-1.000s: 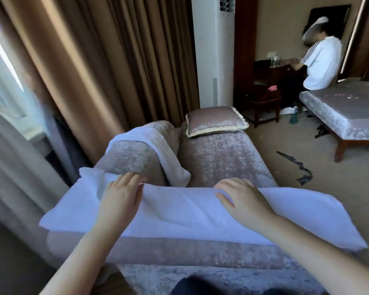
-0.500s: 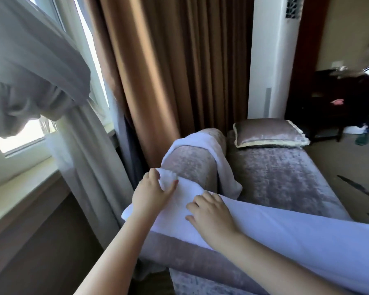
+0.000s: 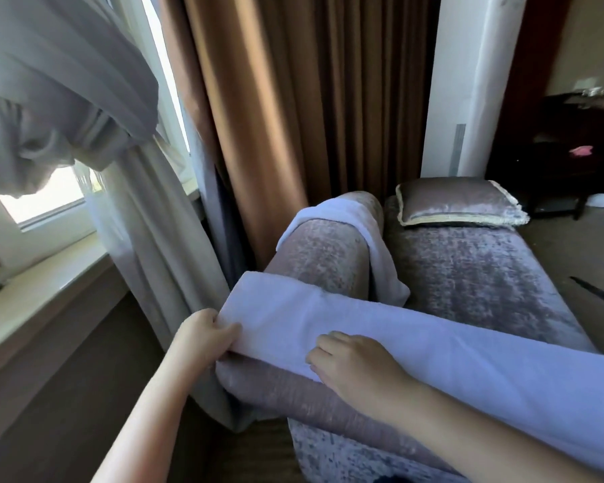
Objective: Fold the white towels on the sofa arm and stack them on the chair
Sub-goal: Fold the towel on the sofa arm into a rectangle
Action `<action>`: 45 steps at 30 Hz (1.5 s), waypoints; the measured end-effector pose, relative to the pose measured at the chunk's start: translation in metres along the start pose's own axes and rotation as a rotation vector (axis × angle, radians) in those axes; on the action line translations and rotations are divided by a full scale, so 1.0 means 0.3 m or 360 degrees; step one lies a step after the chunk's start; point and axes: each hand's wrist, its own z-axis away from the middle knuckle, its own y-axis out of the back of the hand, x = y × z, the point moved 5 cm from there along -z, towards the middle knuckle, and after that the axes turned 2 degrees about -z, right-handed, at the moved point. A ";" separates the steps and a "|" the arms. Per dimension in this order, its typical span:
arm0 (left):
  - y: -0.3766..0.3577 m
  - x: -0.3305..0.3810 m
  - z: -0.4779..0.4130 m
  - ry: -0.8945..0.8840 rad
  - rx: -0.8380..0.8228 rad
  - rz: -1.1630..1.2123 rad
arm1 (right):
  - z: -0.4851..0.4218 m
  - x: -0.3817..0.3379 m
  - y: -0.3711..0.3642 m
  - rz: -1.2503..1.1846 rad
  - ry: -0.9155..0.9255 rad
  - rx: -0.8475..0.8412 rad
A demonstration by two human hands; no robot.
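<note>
A long white towel (image 3: 433,339) lies folded lengthwise across the near arm of the mauve velvet sofa (image 3: 468,273), running from centre left to the right edge. My left hand (image 3: 203,334) pinches the towel's left end at its near corner. My right hand (image 3: 356,364) rests on top of the towel a little to the right, fingers loosely bent, pressing it down. A second white towel (image 3: 370,235) hangs draped over the sofa's back rest further away. The chair is out of view.
Brown curtains (image 3: 293,116) and a tied grey sheer curtain (image 3: 67,99) hang at left by the windowsill (image 3: 32,294). A velvet cushion (image 3: 457,202) lies at the sofa's far end. A white column (image 3: 475,81) and dark furniture (image 3: 555,151) stand behind.
The view has swung left. My left hand slid from on top of the towel to its left end and now pinches the corner. My right hand moved left along the towel.
</note>
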 end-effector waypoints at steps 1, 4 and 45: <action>0.005 -0.029 0.001 0.0044 -0.0044 -0.0023 | 0.009 0.006 0.007 -0.0107 0.0032 -0.0013; 0.043 -0.041 -0.045 0.0017 0.0123 -0.0043 | 0.009 0.055 0.076 -0.0386 -0.0093 0.0080; -0.275 0.494 0.134 -0.1256 0.1043 -0.0542 | 0.319 0.423 0.245 -0.0066 -0.0986 0.0006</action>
